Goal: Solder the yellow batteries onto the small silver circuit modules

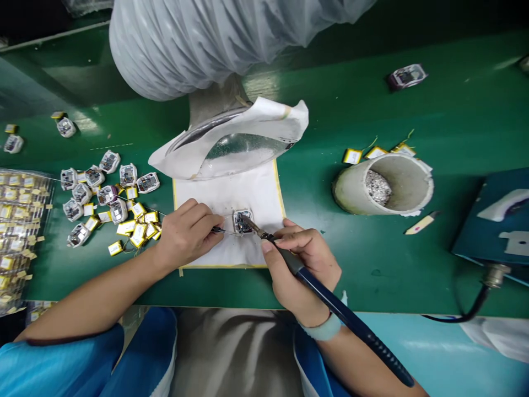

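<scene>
A small device with an exposed circuit board [243, 221] lies on a white sheet [225, 193] edged with yellow tape. My right hand [303, 270] is wrapped round a dark blue soldering iron [318, 286], and the iron's tip touches or nearly touches the board. At the left edge of the board, my left hand [188, 234] pinches a thin metal tool [217, 229], perhaps tweezers, whose end reaches the device. Thin wires run from the board towards my left fingers.
Several opened devices [94, 176] and yellow-edged battery cells [138, 234] lie at the left, beside a tray of cells [16, 220]. A fume hood [243, 151] under a ribbed duct [185, 44] overhangs the sheet. At the right stand a grey cup [400, 184] and a blue box [496, 220].
</scene>
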Demonstrator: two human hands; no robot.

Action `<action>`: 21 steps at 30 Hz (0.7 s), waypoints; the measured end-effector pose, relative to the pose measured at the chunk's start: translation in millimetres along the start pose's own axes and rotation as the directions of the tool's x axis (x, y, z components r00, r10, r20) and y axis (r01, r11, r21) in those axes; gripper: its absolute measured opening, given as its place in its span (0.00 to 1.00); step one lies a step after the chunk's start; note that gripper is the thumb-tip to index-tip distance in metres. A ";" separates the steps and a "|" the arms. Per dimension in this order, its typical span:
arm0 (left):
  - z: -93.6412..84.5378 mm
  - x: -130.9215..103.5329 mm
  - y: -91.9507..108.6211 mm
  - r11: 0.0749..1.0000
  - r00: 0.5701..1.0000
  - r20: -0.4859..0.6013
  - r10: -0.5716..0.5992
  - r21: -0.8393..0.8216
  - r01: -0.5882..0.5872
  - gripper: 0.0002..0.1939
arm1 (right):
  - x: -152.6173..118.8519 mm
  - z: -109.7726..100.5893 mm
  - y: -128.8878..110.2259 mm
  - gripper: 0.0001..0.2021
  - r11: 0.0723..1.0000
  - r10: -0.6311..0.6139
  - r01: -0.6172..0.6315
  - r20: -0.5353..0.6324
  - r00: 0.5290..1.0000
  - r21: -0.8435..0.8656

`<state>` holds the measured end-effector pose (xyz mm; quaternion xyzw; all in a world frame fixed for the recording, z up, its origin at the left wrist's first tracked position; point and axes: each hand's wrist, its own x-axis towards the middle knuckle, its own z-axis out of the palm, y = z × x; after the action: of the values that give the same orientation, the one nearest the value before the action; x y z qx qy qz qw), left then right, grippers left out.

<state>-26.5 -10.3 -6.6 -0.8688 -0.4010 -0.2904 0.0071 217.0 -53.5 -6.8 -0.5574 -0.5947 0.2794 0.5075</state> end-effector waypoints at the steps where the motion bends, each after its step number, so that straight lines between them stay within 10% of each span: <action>1: 0.1 -0.1 0.1 1.000 1.000 -0.001 0.000 0.002 0.000 0.08 | -0.6 0.4 0.4 0.09 1.000 0.007 -0.006 -0.005 1.000 0.004; 21: 0.3 -1.2 0.5 1.000 1.000 0.011 0.016 0.007 -0.016 0.09 | 0.0 0.6 0.1 0.09 1.000 -0.001 0.001 -0.007 1.000 -0.018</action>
<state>-26.6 -11.4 -7.4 -0.8736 -0.3949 -0.2841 0.0103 216.5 -53.4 -7.1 -0.5625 -0.5958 0.2718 0.5047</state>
